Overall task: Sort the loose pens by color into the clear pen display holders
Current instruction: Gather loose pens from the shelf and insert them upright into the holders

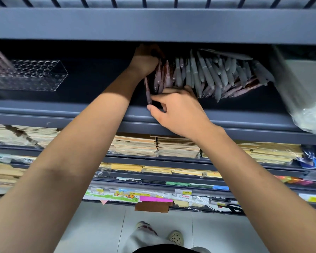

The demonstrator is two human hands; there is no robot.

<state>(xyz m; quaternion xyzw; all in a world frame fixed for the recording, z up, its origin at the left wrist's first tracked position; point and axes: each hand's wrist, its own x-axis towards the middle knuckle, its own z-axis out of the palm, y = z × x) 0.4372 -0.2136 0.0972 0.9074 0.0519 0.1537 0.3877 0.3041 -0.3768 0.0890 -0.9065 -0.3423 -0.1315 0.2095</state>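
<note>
A pile of loose pens [217, 77], grey ones and dark reddish ones, lies on the dark shelf [98, 106]. My left hand [146, 61] reaches deep into the shelf and grips a bunch of reddish pens [162, 75] at the pile's left end. My right hand [175, 108] is at the shelf's front edge, with thumb and forefinger pinching the lower end of a single reddish pen [147, 90] that stands nearly upright. A clear pen display holder [35, 75] with rows of round holes sits at the left of the shelf; a few pens lean at its far left.
A plastic-wrapped package [308, 99] fills the shelf's right end. An upper shelf [153, 24] hangs low over the pens. Lower tiers hold stacks of notebooks [171, 147] and coloured paper. My feet show on the tiled floor below.
</note>
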